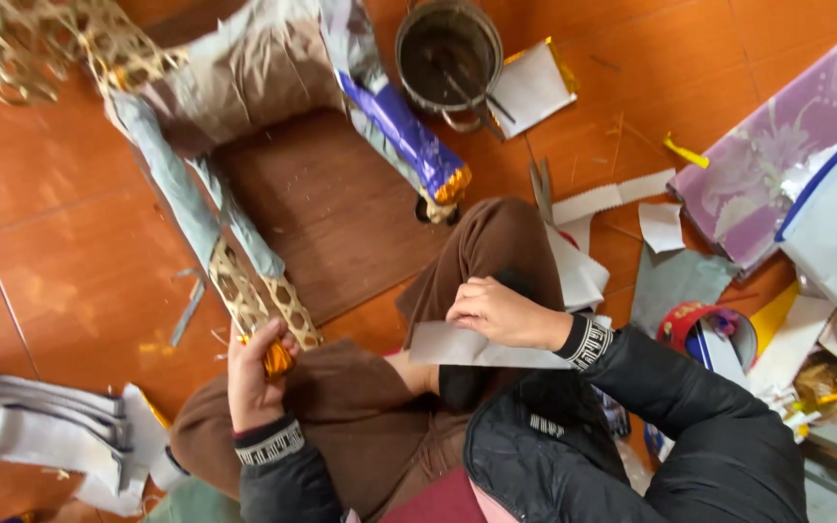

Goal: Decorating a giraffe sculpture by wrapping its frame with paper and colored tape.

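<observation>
Silver strip (457, 346) in R hand (501, 312), L hand (256, 373) maybe on gold foil (278, 360)

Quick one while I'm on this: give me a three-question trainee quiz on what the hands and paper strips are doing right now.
1. True or false: the right hand holds a grey paper strip.
2. The left hand grips the woven bamboo frame at a spot wrapped in: A) gold foil B) purple foil C) white tape
3. Where does the stack of grey strips lie?

Key: 1 true; 2 A; 3 on the floor beside the left arm, apart from both hands.
</observation>
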